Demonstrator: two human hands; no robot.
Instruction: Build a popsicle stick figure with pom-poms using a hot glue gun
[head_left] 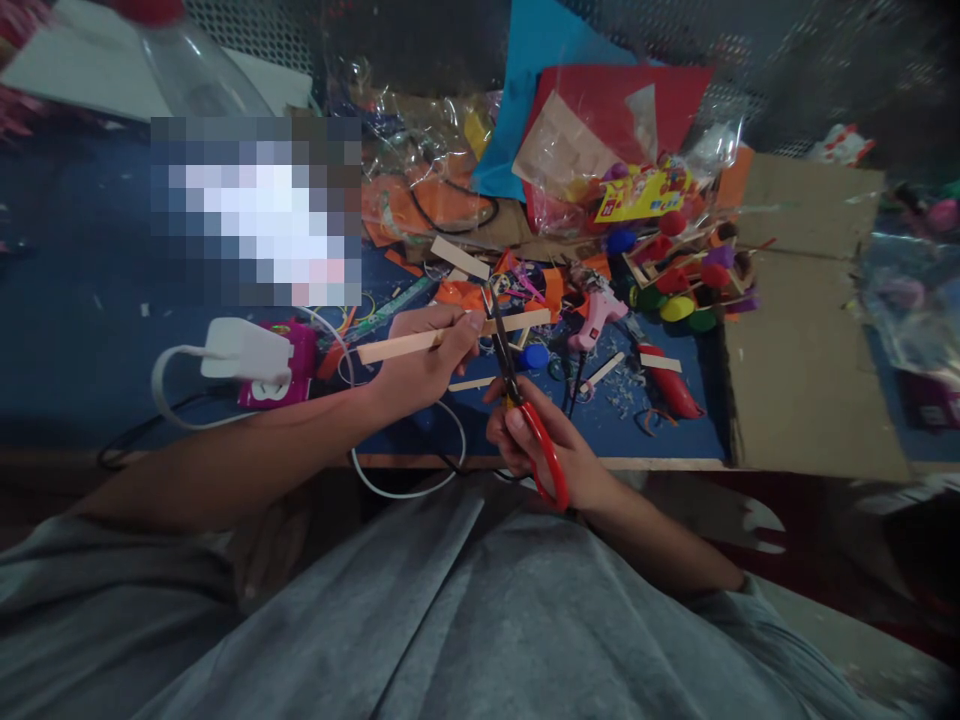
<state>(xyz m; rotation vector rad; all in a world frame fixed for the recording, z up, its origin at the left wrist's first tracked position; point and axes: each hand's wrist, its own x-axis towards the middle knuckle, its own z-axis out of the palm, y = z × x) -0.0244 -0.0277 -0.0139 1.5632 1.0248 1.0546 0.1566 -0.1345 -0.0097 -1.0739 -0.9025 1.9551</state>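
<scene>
My left hand (431, 350) pinches a flat, pale wooden strip (397, 347) that sticks out on both sides of the fingers. In my right hand (536, 435) is a pair of scissors (546, 455) with red handles, its fingers wrapped round them. The dark blades point up and away and cross the strip to the right of my left fingers; whether they touch it, I cannot make out. Just beyond the blade tips lies another pale strip (460, 258). A blue cap (534, 357) sits on the table right of the blades.
A pink glue gun (596, 318) and a red-handled cutter (670, 385) lie to the right. A white charger (247, 352) with its cable is plugged into a magenta socket box (304, 345). Cardboard (814, 330) stands at the right; a plastic bottle (199, 70) is at the back left.
</scene>
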